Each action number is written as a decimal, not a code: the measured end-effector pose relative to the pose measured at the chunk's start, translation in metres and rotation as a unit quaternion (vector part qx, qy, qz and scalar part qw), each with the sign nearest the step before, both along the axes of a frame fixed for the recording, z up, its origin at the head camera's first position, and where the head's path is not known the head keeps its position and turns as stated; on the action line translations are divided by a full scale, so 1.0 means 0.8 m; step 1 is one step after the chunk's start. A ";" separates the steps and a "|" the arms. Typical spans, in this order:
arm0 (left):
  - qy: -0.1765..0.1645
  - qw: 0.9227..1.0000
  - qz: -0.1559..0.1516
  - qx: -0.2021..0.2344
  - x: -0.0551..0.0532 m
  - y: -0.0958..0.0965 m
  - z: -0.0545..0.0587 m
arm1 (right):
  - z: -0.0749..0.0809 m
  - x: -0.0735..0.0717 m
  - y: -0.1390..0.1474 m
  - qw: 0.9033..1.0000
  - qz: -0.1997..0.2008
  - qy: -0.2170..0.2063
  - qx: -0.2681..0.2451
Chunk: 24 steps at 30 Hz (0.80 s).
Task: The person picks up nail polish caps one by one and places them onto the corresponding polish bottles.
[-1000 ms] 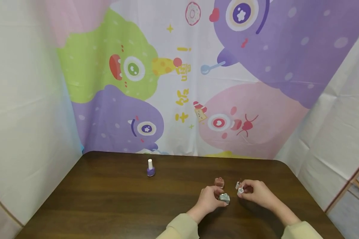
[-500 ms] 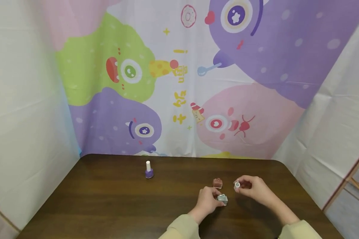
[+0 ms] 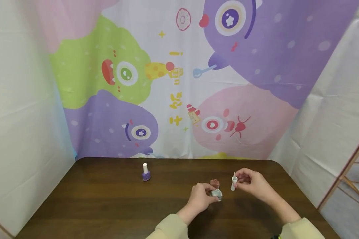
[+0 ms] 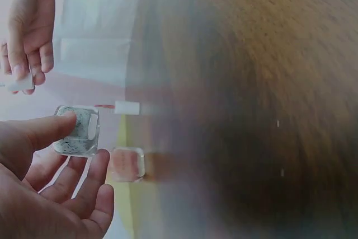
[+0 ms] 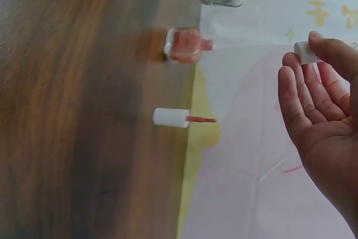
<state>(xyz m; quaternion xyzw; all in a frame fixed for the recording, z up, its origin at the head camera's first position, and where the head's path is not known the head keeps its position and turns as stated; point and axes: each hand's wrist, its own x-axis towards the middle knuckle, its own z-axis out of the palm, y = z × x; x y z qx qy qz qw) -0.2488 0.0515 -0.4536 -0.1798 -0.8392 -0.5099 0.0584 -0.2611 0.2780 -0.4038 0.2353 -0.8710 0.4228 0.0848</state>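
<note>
My left hand (image 3: 198,198) grips a small clear bottle of pale, dark-speckled nail polish (image 4: 79,132) between thumb and fingers, its neck uncapped. Held over the table, the bottle overlaps an uncapped reddish-brown nail polish bottle (image 5: 185,45) in the head view. To the right, my right hand (image 3: 255,183) pinches a white nail polish cap (image 5: 305,52) by thumb and fingertips. Under it a second white cap (image 5: 170,117) stands on the table with its reddish brush (image 5: 201,120) pointing up. The two caps overlap in the head view.
A capped purple nail polish bottle (image 3: 146,175) stands upright at the table's back left. The dark wooden table (image 3: 107,205) ends at a printed cartoon curtain (image 3: 179,139). White cloth (image 3: 27,126) hangs at both sides.
My right hand has lifted the white cap slightly, uncovering the standing cap beneath. My left hand has brought the speckled bottle up toward the reddish-brown one. The head view has shifted a little.
</note>
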 end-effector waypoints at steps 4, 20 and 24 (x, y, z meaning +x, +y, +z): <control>-0.002 1.000 -0.009 -0.004 0.006 -0.013 0.012 | 0.013 0.004 -0.003 1.000 -0.005 0.000 -0.003; 0.028 0.999 -0.023 0.012 0.027 -0.066 0.044 | 0.062 0.030 -0.027 0.999 -0.006 0.035 -0.038; 0.054 0.998 -0.016 0.010 0.038 -0.081 0.052 | 0.070 0.036 -0.033 0.997 -0.017 0.060 -0.041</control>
